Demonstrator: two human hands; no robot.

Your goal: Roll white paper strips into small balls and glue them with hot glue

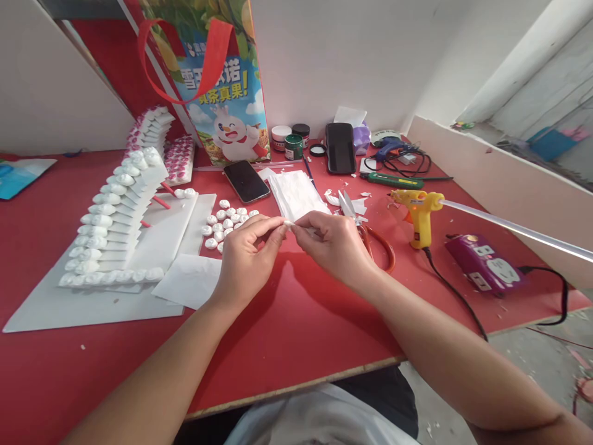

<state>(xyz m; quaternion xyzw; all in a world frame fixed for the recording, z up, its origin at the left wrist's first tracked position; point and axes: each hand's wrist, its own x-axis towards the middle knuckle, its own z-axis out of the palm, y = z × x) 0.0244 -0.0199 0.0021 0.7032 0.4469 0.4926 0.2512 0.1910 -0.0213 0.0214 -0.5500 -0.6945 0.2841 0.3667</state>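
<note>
Over the middle of the red table [296, 327], my left hand [245, 253] and my right hand [336, 244] meet fingertip to fingertip. Both pinch one small white piece of tissue [290, 225] between thumbs and forefingers. Just behind my left hand lies a cluster of several small white rolled balls [225, 224]. A stack of white tissue paper [296, 191] lies behind my hands. Red-handled scissors [365, 232] lie right behind my right hand, partly hidden by it.
A white foam model [118, 216] trimmed with white balls sits on white sheets at left. A yellow glue gun [417, 213] and purple power strip [484, 262] stand at right. Two phones [246, 181], paint jars [293, 146] and a printed bag [227, 93] line the back.
</note>
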